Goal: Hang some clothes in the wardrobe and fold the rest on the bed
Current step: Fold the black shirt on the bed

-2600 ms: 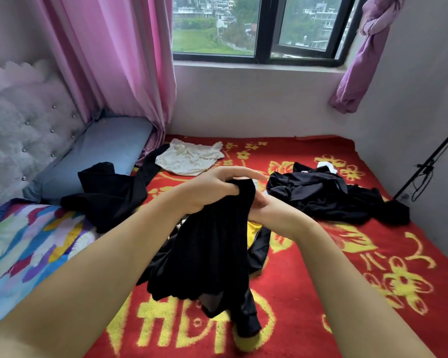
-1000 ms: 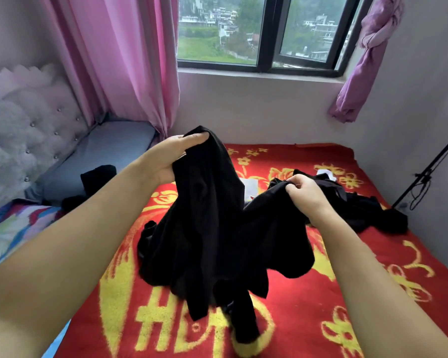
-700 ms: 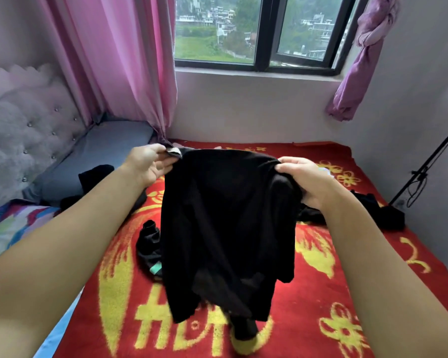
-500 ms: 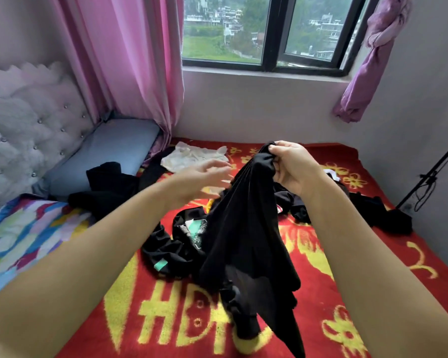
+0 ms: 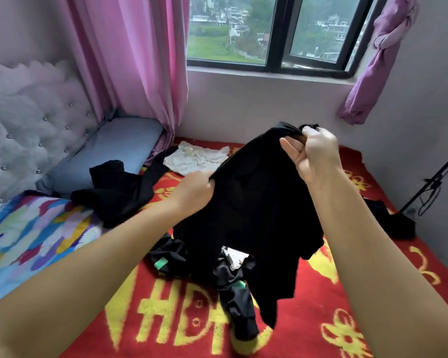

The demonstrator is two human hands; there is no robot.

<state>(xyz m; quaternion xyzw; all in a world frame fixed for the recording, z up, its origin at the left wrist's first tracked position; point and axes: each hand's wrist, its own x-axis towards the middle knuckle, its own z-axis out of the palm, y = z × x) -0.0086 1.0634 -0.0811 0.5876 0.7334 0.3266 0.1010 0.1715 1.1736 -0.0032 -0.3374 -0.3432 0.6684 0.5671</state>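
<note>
Black garment (image 5: 254,202) hangs over the bed (image 5: 347,293); my right hand (image 5: 313,153) pinches its top, and my left hand (image 5: 194,192), free half a second ago, now grips its edge, probably to spread it for folding.

Clothes spread over a bed (image 5: 334,329) under a window (image 5: 274,34).

A garment (image 5: 256,202) hangs above the bed's middle, held by the left hand (image 5: 194,193) at its left edge and the right hand (image 5: 313,156) at its far top. Under it lies a crumpled pile (image 5: 228,275). Far left, a pillow (image 5: 109,153) meets the headboard (image 5: 29,130); another garment (image 5: 119,192) lies partly on it, a vest (image 5: 194,161) behind. A quilt (image 5: 29,236) lies near left.
</note>
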